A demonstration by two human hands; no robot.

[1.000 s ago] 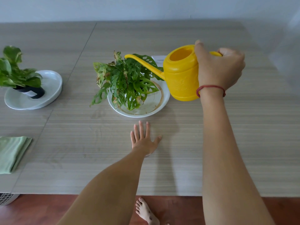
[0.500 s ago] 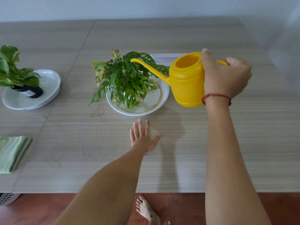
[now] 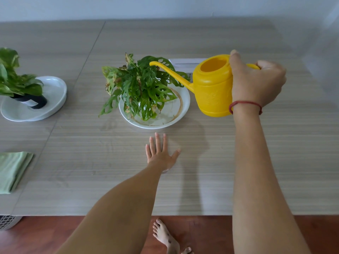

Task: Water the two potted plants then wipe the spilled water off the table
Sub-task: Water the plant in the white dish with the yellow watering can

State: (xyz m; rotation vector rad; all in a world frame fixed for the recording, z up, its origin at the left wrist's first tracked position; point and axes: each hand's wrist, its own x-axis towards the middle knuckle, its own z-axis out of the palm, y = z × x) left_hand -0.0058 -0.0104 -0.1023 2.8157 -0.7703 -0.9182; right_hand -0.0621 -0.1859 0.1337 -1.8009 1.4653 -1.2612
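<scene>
My right hand [image 3: 256, 83] grips the handle of a yellow watering can [image 3: 212, 88], held above the table right of centre. Its long spout [image 3: 170, 72] reaches left over a holey-leaved plant [image 3: 141, 87] standing in a white dish [image 3: 181, 107]. No water stream is visible. At the far left a second plant [image 3: 16, 79] in a black pot [image 3: 34, 101] leans in another white dish [image 3: 55, 90]. My left hand [image 3: 160, 153] lies flat on the table in front of the centre dish, fingers spread. A folded green cloth [image 3: 12, 171] sits at the left edge.
A white box-like object [image 3: 185, 64] lies behind the can and the centre plant. The wooden table [image 3: 91, 162] has a seam running diagonally on the left. Below its near edge are a red-brown floor, a bare foot [image 3: 165, 235] and a white basket [image 3: 7, 221].
The watering can has shifted slightly right and lower relative to the centre plant, its spout still over the leaves. My left hand has stayed flat on the table.
</scene>
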